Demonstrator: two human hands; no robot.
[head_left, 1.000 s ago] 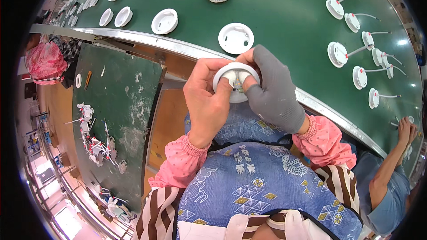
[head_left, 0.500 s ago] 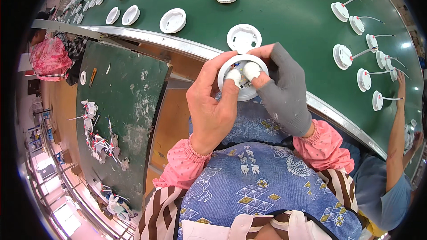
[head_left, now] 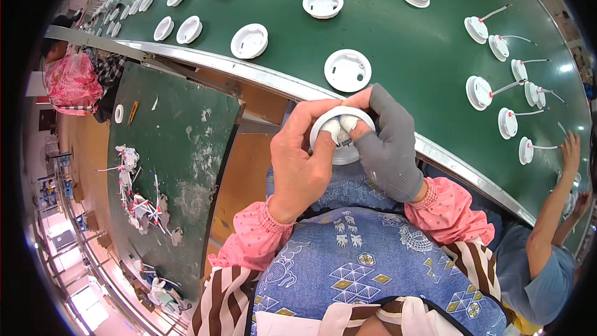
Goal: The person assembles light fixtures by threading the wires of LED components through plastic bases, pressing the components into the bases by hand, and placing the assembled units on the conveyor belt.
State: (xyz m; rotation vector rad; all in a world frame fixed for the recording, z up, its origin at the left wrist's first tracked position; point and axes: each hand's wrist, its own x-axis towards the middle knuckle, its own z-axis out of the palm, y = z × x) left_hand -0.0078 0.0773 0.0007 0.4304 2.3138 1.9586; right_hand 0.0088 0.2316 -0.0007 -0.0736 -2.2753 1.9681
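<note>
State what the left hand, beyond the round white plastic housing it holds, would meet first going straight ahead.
The left hand would probably meet the silvery metal table edge first, or might pass above it; depth is unclear.

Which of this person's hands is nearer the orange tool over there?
Left. The left hand is to the right of the orange tool; the right hand is farther right.

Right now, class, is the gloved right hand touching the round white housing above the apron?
Touching. The head view shows the gloved right hand gripping the round white housing, thumb inside its rim.
</note>
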